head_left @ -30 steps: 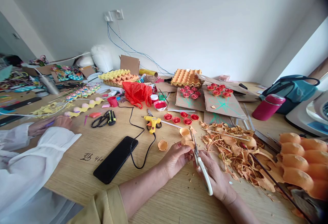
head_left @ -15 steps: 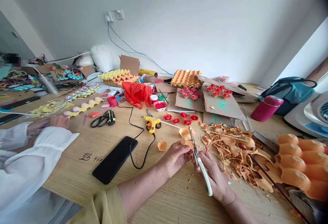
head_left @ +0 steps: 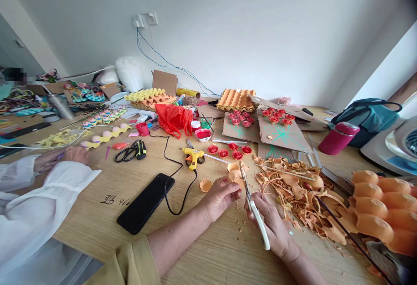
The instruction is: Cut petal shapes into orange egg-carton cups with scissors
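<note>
Between the thumb and fingers of my left hand [head_left: 220, 199] is an orange egg carton cup [head_left: 235, 179]. My right hand [head_left: 269, 220] grips white-handled scissors [head_left: 258, 222], whose blades point up and away along the right edge of the cup. Another carton cup [head_left: 233, 168] sits just behind the held one. To the left, a petal-shaped cup [head_left: 205, 185] lies on the table. Several red paper roses [head_left: 232, 150] stand farther back. A heap of orange carton scraps [head_left: 296, 189] spreads to the right of my hands.
A yellow glue gun [head_left: 194, 158] and a black phone [head_left: 145, 202] lie left of my hands. Orange egg cartons [head_left: 374, 202] stand at the right, near a pink bottle [head_left: 339, 138]. A co-worker's white sleeve [head_left: 48, 198] rests at the left. Cardboard sheets [head_left: 283, 135] hold more roses.
My left hand and the cup have shifted slightly left. A small piece of carton now shows by the scissor tips. The scissors stay almost in place.
</note>
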Demonstrator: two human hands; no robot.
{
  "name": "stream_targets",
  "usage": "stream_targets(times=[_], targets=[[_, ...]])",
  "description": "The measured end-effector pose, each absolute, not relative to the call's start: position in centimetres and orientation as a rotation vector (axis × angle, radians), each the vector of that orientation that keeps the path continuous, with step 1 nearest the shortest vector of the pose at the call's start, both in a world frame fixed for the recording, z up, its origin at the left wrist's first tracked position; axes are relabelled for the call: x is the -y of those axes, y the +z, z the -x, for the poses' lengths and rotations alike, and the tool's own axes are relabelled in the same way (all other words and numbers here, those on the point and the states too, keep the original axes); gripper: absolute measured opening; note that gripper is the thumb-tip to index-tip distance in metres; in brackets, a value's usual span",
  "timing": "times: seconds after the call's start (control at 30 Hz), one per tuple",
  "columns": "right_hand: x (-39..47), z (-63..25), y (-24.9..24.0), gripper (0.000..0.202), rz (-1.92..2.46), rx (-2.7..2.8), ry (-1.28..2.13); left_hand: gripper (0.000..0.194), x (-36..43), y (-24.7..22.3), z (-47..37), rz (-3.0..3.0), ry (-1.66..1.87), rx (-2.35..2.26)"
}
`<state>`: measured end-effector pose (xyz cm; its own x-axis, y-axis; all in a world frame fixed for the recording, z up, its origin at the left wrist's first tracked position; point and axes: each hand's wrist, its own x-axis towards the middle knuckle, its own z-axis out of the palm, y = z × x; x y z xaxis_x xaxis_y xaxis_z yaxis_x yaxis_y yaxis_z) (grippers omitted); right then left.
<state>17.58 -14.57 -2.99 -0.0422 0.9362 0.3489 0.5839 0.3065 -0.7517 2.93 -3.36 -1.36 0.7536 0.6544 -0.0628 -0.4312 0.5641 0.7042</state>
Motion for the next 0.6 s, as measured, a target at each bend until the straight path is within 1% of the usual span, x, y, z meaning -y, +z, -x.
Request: stream_targets(times=[0.27,0.6], targets=[[14.6,-17.6,-2.6,0.035,1.422,1.748,0.514,0.033,3.3,-0.9,-2.8,-0.747,0.685,-0.364],[14.7,-17.6,-2.7,0.036,1.452,1.780,0.512,0.034,3.1,-0.3,-2.5,-0.749,0.693,-0.362]])
